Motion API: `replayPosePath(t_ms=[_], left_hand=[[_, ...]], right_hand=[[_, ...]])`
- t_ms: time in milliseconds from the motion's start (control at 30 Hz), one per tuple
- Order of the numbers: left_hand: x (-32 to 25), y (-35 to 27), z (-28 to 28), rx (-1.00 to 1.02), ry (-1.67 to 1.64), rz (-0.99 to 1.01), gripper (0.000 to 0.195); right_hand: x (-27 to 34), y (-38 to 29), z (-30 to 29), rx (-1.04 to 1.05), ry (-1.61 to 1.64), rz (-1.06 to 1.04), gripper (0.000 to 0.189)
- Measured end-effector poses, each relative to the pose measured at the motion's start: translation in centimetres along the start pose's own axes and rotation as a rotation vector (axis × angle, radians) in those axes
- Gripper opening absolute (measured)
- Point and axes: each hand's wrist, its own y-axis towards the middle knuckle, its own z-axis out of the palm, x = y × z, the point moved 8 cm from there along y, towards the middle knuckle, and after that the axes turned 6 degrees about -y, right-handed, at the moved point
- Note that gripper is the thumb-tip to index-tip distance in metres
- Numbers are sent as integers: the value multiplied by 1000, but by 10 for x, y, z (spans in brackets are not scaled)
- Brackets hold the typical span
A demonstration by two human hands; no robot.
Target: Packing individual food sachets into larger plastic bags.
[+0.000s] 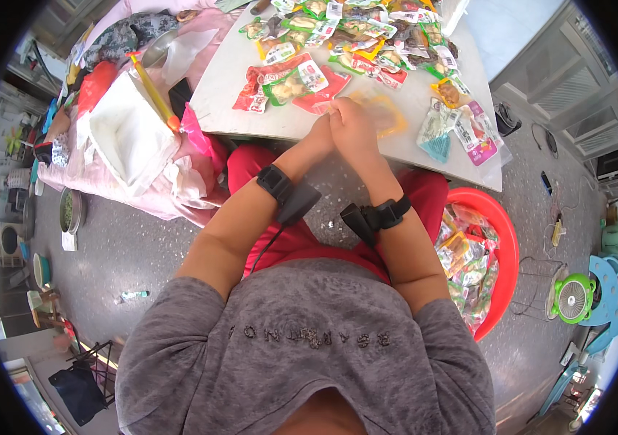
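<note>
My left hand [321, 134] and my right hand [353, 120] meet at the table's near edge, with fingers curled together. They pinch a blurred, see-through plastic packet with an orange-yellow border [395, 115], which lies mostly beyond and right of my right hand. The exact grip is hidden by my fingers. Just past my hands are a red-and-white packet [272, 73] and a green-edged clear packet [289, 88] of pale food pieces. On the right of the table lie a teal-and-white packet [435, 130], a purple-and-white packet [476, 133] and a small orange-edged packet [447, 93].
Many mixed food packets [358, 30] cover the far part of the pale table [222, 100]. A red basin [506, 272] of packets is on the floor at right. A white foam box [127, 133] and yellow pump-like tube [151, 92] rest on pink cloth at left.
</note>
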Motion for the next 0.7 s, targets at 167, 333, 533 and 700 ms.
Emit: replayPosePath(t_ms=[167,333,533,700], left_hand=[[-1,-22,4,74,-234,-369,31],[-12,-64,-36,-267,-304,-315,34],[-56,-67,-19,-228,-490,-353,31],[-94,-40,-21,-197,-545,-171,20]], right_hand=[[-16,-5,-15,-22,17,48,12],[-28,9,-34,69,310,314,9],[-20,15,-39,217,655,441,12],[-23,16,-52,119,650,476,10]])
